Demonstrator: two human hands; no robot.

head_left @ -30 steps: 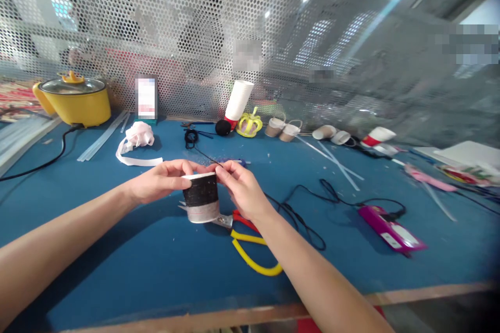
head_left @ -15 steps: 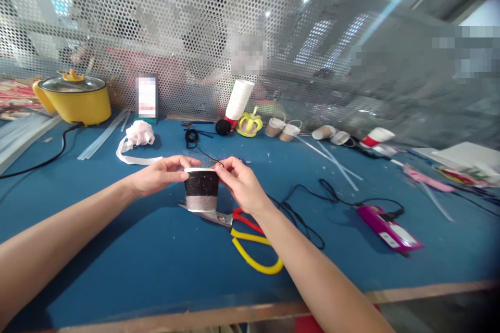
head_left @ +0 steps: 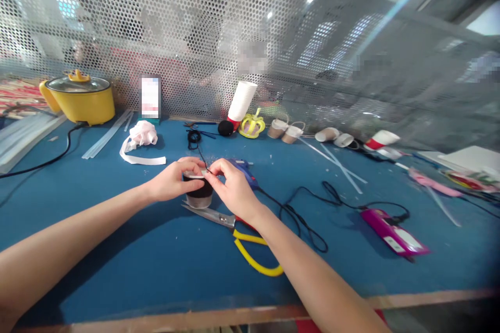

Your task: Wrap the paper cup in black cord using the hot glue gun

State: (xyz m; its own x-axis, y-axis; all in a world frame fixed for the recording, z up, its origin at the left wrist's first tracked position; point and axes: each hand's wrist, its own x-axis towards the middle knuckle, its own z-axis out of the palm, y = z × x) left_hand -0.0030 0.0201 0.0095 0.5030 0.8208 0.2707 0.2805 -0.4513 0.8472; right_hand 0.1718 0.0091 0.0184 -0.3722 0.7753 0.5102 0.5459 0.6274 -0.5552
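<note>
A small paper cup [head_left: 199,195], wound with black cord over its upper part and pale below, is between my hands above the blue tabletop. My left hand [head_left: 175,179] grips it from the left, thumb across the front and fingers at the rim. Pinched at the rim on the right, the black cord [head_left: 203,158] is in my right hand [head_left: 232,187]; it runs back to a loose coil. Scissors [head_left: 222,218] with red and yellow handles lie just below the cup, partly under my right forearm. A blue glue gun [head_left: 244,169] shows partly behind my right hand.
Along the perforated back panel stand a yellow electric pot [head_left: 84,104], a phone [head_left: 150,98], stacked paper cups [head_left: 242,101], a yellow crown-like basket [head_left: 252,125] and small baskets [head_left: 278,127]. White ribbon [head_left: 142,135] lies left; a purple power strip [head_left: 394,234] with cables lies right.
My left hand has moved right and now wraps further over the cup. My right hand has shifted slightly left along the rim. The glue gun behind it shows more.
</note>
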